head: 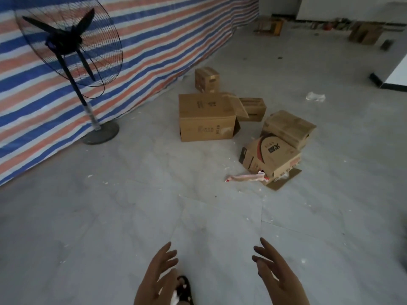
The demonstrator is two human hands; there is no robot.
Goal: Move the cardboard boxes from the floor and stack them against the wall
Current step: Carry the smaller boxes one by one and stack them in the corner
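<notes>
Both hands are empty with fingers spread – left hand [157,276] and right hand [276,274] held apart. The boxes [207,117] sit far ahead of them on the floor [110,216]. Open flaps could flop and a box could slip. The grey floor is dusty – fan [70,45] ahead left, by a striped sheet [154,29].

The person's left hand [157,280] and right hand [277,276] are bare, with no gloves, rings or sleeves visible. One foot wears a dark open sandal [186,289].
</notes>
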